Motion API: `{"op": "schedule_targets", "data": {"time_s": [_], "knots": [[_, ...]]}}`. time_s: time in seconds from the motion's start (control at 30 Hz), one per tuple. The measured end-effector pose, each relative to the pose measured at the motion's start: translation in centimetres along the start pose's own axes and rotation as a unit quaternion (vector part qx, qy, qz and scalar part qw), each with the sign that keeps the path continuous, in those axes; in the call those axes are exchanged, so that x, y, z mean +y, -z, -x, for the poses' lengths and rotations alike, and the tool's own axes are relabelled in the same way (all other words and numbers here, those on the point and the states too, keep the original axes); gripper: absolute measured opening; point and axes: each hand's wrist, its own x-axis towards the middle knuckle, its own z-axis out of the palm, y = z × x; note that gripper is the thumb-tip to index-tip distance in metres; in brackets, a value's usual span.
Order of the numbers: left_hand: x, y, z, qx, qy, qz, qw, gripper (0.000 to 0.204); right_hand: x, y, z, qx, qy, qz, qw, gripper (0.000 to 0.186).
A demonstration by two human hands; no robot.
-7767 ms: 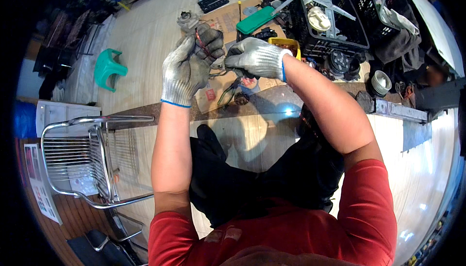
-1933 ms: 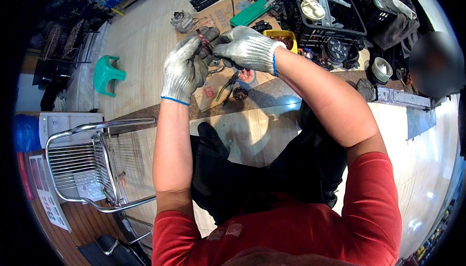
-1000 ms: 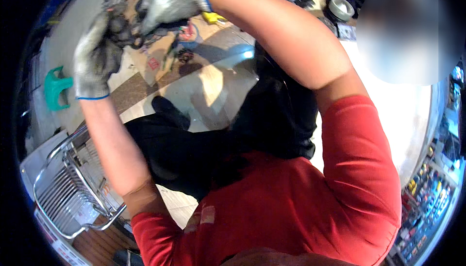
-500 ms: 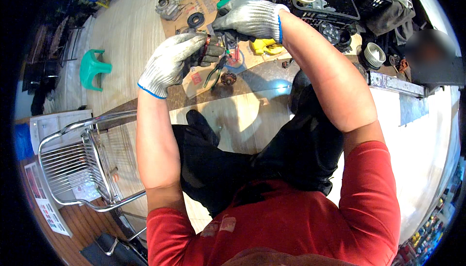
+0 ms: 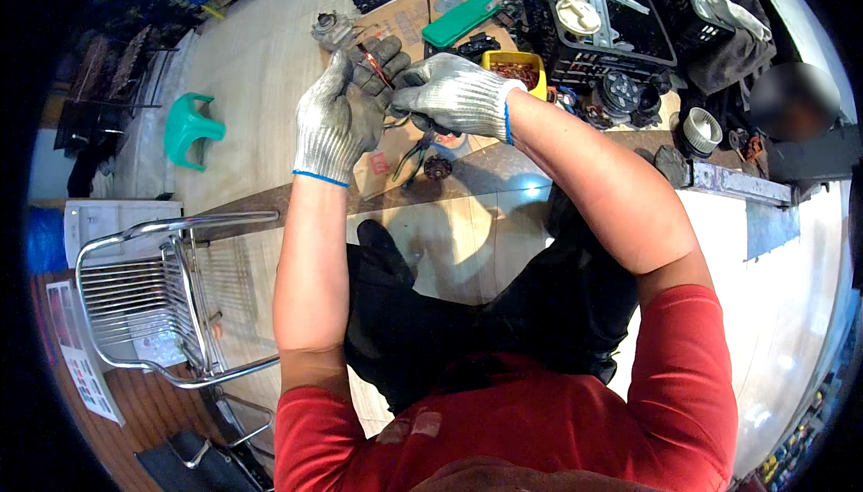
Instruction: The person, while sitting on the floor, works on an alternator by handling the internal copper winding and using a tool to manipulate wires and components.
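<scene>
My left hand (image 5: 346, 119), in a white knit glove with grey palm and fingers, is turned palm up. A thin strand of copper wire (image 5: 372, 64) lies across its curled fingers. My gloved right hand (image 5: 460, 97) is beside it, with its fingertips pinched together at the wire's lower end. A dark metal bit shows under the right fingers, too covered to name. Below the hands are pliers with green handles (image 5: 415, 156) and a small round copper-wound part (image 5: 438, 167). A yellow box (image 5: 539, 90) of copper-coloured scraps stands just beyond my right wrist.
Cardboard (image 5: 400, 20) lies under the parts, with a green-handled tool (image 5: 460, 21) on it. Black crates (image 5: 575, 70) stand at the far right, a white fan wheel (image 5: 701, 131) nearer. At the left are a green stool (image 5: 191, 128) and a chrome-framed chair (image 5: 184, 222).
My right hand has come down toward me, its fingertips meeting the left fingers. The left palm has turned up, showing the wire. The yellow box is less covered. The whole view has shifted slightly.
</scene>
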Motion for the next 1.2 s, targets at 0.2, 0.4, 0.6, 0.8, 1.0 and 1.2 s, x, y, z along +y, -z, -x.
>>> {"op": "schedule_targets", "data": {"time_s": [0.2, 0.4, 0.6, 0.8, 1.0, 1.2], "knots": [[0.3, 0.1, 0.2, 0.008, -0.009, 0.038, 0.999, 0.05, -0.6, 0.0, 0.1, 0.0, -0.025, -0.006, 1.0, 0.03], [0.5, -0.1, 0.4, 0.012, -0.02, 0.04, 0.999, 0.046, -0.5, 0.2, 0.1, -0.011, -0.039, 0.009, 0.999, 0.031], [1.5, 2.4, -0.7, -0.289, 0.056, 0.116, 0.949, 0.039, 0.5, 1.7, -0.4, -0.066, -0.005, 0.067, 0.996, 0.029], [2.5, 1.5, 1.5, -0.151, 0.062, -0.117, 0.98, 0.033, 0.0, 4.1, 0.2, -0.099, -0.053, 0.023, 0.993, 0.028], [2.1, 0.0, 2.7, -0.114, 0.074, -0.302, 0.944, 0.049, 0.4, 4.9, 0.2, 0.015, 0.031, 0.116, 0.993, 0.031], [1.6, 1.9, 1.4, -0.036, 0.087, -0.333, 0.938, 0.037, -1.5, 4.3, 1.4, 0.043, 0.079, 0.107, 0.99, 0.034]]}}
